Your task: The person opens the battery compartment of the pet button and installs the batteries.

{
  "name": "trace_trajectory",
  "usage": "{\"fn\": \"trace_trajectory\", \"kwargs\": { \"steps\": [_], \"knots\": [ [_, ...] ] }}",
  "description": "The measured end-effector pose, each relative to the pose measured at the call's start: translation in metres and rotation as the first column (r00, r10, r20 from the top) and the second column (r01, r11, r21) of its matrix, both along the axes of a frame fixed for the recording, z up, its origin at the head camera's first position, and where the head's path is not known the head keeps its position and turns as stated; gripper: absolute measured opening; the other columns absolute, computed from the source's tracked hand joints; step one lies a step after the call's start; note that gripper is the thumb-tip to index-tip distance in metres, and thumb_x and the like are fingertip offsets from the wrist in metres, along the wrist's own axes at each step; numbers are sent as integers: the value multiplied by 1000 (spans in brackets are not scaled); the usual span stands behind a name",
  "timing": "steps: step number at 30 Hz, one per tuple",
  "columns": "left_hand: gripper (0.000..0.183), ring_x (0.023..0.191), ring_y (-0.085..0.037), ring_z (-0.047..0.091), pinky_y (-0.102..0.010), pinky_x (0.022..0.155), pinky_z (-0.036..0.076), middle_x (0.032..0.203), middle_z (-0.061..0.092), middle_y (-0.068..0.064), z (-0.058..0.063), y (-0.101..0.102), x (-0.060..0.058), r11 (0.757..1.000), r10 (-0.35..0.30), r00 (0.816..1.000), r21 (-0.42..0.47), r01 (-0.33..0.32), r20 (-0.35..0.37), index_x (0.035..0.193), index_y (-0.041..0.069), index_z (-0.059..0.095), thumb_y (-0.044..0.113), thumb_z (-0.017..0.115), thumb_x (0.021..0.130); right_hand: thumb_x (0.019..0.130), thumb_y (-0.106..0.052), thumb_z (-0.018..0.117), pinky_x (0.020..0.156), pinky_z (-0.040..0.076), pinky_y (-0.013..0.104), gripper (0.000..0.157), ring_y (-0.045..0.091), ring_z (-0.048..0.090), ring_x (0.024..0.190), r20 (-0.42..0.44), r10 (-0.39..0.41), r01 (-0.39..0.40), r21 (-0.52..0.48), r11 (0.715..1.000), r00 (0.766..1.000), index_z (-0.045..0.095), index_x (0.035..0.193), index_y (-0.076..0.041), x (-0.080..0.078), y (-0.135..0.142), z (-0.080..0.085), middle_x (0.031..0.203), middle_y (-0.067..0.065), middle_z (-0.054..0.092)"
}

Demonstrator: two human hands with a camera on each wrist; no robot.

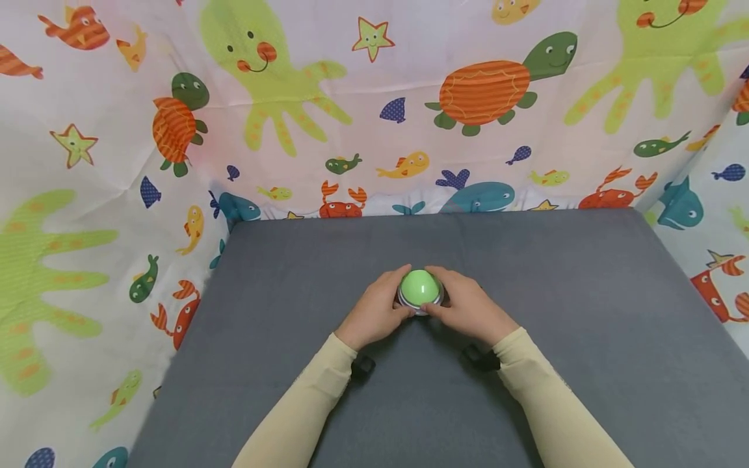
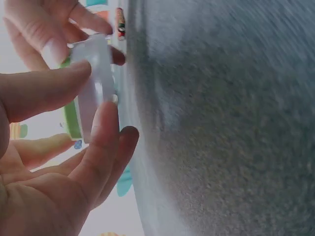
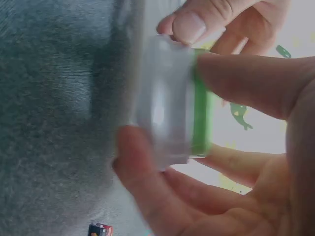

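A small round clear jar with a green lid [image 1: 420, 288] is held between both hands near the middle of the grey table. My left hand [image 1: 377, 309] grips its left side, thumb toward the near side and fingers curled round the far side. On the opposite side my right hand [image 1: 468, 305] grips it the same way, its thumb at the lid's near edge. The right wrist view shows the clear body [image 3: 167, 108] tipped sideways by the camera angle, close over the table, with the right thumb by the green rim. Both thumbs nearly meet. Fingers hide parts of the jar's far side.
Grey cloth covers the table [image 1: 281, 273], with a sea-animal patterned curtain [image 1: 351, 175] behind and at both sides. A small red and black item [image 3: 101, 229] lies on the table beyond the right hand. Dark devices [image 1: 481, 357] sit under both wrists.
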State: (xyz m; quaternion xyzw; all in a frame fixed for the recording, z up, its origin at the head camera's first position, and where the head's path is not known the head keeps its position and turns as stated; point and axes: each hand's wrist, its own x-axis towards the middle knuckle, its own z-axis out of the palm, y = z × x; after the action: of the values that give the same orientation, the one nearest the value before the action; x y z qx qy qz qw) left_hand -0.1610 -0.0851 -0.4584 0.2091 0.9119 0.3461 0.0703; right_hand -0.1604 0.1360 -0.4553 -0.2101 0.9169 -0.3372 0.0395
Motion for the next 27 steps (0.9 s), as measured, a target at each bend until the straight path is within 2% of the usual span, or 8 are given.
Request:
{"fn": "trace_trajectory", "kwargs": {
  "steps": [4, 7, 9, 13, 20, 27],
  "knots": [
    [83, 119, -23, 66, -41, 104, 58, 153, 60, -15, -2, 1, -1, 999, 30, 997, 42, -33, 66, 166, 7, 41, 17, 84, 96, 95, -25, 84, 100, 59, 52, 71, 31, 69, 120, 23, -3, 3, -8, 1000, 1000, 54, 155, -2, 2, 4, 2, 147, 17, 66],
    [83, 108, -19, 68, -37, 94, 60, 149, 63, -11, -1, -1, -3, 994, 72, 991, 75, -80, 112, 165, 8, 43, 16, 85, 95, 97, -25, 83, 98, 59, 49, 68, 28, 69, 114, 44, -1, 2, -24, 1000, 999, 54, 155, -5, 0, 3, 5, 145, 15, 67],
    [82, 108, -18, 68, -36, 92, 60, 150, 63, -9, 1, -3, -4, 990, 93, 986, 95, -107, 141, 165, 10, 44, 16, 86, 94, 99, -24, 81, 96, 59, 48, 65, 28, 69, 111, 56, -7, 10, -41, 999, 998, 54, 155, -6, 0, 3, 6, 144, 14, 67],
    [81, 117, -20, 70, -40, 96, 61, 156, 61, -6, 4, -3, -4, 981, 111, 977, 135, -137, 182, 165, 14, 45, 15, 85, 94, 101, -21, 77, 92, 61, 50, 57, 32, 71, 111, 64, -30, 34, -74, 997, 998, 55, 152, -7, 0, 5, 7, 142, 17, 67],
    [70, 121, -22, 68, -38, 97, 62, 153, 60, -8, 6, 0, -3, 978, 121, 979, 148, -145, 161, 163, 15, 48, 20, 79, 101, 102, -20, 75, 99, 61, 56, 55, 40, 70, 122, 71, -58, 64, -92, 994, 996, 55, 151, -9, 1, 7, 10, 144, 20, 63],
    [64, 115, -26, 65, -41, 98, 58, 139, 60, -12, 7, 3, 0, 980, 142, 985, 124, -155, 101, 160, 13, 52, 16, 78, 101, 101, -18, 76, 104, 58, 56, 53, 36, 68, 121, 52, -78, 84, -131, 988, 996, 54, 148, -6, 1, 3, 12, 140, 17, 63]
  ]
}}
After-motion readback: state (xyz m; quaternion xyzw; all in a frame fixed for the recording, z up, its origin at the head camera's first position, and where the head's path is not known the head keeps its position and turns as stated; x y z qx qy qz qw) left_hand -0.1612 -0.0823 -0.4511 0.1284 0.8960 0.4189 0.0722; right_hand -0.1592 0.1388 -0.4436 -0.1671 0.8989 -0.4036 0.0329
